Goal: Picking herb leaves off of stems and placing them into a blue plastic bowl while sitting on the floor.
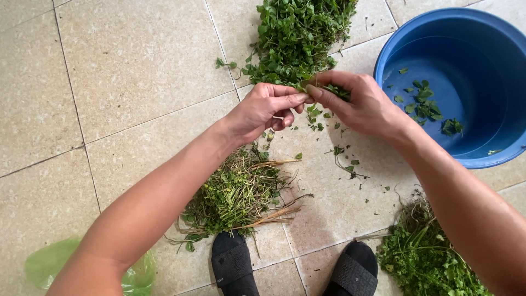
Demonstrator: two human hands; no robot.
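1. Green sprig (pixel 335 91) pinched between both hands, above the pale floor tiles (pixel 137 60) and just below the big leafy heap (pixel 298 35).
2. Left hand (pixel 263 109) curled nearly shut, thumb and forefinger closed on the sprig's stem end at the point where the two hands met.
3. Right hand (pixel 361 104) likewise closed on the sprig, fingertips pressed together, leaves poking out past the knuckles toward the blue tub (pixel 455 82).
4. Sprig thus held between the two sets of fingertips, touching both, with the tub near on the right and a few picked leaves (pixel 424 104) already lying on its floor.
5. Possible trouble, as a judgement: tender stem likely to snap in the wrong place under too hard a pull, sending good leaves down among the scattered bits (pixel 345 159) on the tiles.
6. Further risk: loosened leaves could fall short of the tub rim, given the gap between hands and tub.
7. Also possible: mixing of good greens with the rooty discard pile (pixel 238 194) lying directly under the left wrist, or with the second pile (pixel 424 255) by the right forearm.
8. Sandalled feet (pixel 235 263) close to both piles; a careless shift could scatter or crush them.
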